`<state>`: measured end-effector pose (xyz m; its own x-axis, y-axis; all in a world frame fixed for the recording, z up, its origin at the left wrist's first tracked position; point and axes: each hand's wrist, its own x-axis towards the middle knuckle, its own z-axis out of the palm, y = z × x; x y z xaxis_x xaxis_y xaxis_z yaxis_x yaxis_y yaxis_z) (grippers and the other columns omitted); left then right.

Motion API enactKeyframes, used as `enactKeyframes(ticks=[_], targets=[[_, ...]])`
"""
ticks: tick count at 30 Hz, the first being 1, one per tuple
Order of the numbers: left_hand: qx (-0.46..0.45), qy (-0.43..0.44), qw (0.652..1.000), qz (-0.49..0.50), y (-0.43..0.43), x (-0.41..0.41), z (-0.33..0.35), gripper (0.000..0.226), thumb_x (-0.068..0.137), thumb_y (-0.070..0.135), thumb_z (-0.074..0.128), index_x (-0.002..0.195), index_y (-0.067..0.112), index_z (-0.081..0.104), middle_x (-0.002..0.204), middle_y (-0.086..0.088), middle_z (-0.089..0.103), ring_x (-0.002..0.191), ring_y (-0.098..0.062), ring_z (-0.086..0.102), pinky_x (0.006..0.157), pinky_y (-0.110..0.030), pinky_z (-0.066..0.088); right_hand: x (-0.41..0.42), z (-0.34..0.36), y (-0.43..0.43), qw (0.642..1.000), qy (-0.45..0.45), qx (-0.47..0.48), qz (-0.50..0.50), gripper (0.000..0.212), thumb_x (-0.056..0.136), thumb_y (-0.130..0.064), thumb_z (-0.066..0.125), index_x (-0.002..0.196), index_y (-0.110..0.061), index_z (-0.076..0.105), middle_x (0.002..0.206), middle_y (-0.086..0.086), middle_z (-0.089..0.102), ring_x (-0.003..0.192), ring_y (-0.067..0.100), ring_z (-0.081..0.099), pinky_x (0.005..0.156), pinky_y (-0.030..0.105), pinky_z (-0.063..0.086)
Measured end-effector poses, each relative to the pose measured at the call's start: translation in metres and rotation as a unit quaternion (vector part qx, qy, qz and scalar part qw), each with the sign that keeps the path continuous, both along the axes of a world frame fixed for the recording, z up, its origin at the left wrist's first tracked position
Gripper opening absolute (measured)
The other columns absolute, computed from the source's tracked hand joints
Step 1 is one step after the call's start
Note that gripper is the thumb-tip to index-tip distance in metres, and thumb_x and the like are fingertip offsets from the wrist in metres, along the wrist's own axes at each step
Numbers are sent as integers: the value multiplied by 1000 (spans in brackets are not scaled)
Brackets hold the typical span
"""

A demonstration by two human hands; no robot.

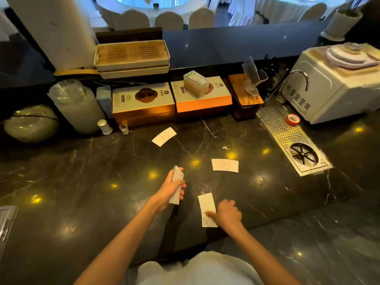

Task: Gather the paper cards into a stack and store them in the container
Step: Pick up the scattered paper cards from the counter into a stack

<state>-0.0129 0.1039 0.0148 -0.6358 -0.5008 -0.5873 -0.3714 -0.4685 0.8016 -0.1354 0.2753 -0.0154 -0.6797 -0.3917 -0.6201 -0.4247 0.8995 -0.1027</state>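
Observation:
My left hand (171, 189) grips a small stack of white paper cards (177, 185), held on edge above the dark marble counter (102, 171). My right hand (227, 212) rests on the near end of a single white card (206, 204) lying on the counter, thumb pressing on it. Two more loose cards lie flat: one (225, 165) to the right of the stack, another (164, 136) farther back near the boxes. A clear plastic container (251, 76) stands at the back right on a wooden box.
Orange-and-white boxes (144, 103) and a tissue pack (195, 83) line the back. A metal drain grate (287, 136) with red tape roll (292, 119) sits right, beside a white appliance (329, 85). Stacked plastic lids (76, 105) and a shot glass (124, 128) stand left.

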Motion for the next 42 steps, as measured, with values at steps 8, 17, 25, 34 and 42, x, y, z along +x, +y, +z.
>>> enactKeyframes(ticks=[8,17,25,34,42], targets=[[4,-22,1000,14,5,-5,-3,43,96,31,58,133,27,38,90,-12,53,63,-17,55,58,-30,52,15,-23,3,998,-19,-54,-18,70,78,-38,80,131,-13,41,137,8,36,127,28,43,93,38,48],[-122,-93,985,-80,-5,-8,-1,54,96,51,49,141,26,34,95,-9,54,62,-11,56,60,-27,55,-57,8,3,936,-97,-322,100,22,96,-8,55,104,-26,44,115,3,63,103,17,62,81,33,57],[24,-55,973,-223,0,-42,21,65,90,70,38,134,23,43,106,-12,59,78,-21,66,74,-41,62,-99,51,-56,863,-122,-371,322,24,93,-8,55,98,-30,46,98,-7,59,90,11,59,78,32,53],[50,-15,985,-164,-24,-69,25,43,94,35,60,131,32,39,97,-11,63,67,-17,64,60,-32,60,-128,40,-98,838,-104,-412,342,35,92,-15,62,118,-37,51,123,-12,47,102,-2,54,85,14,49],[27,-18,998,-59,-47,-63,6,47,96,11,49,132,41,46,100,-12,57,64,-14,60,57,-28,56,-206,-1,-83,972,61,-89,209,45,89,-34,68,128,-16,55,131,8,53,124,27,50,97,41,49]])
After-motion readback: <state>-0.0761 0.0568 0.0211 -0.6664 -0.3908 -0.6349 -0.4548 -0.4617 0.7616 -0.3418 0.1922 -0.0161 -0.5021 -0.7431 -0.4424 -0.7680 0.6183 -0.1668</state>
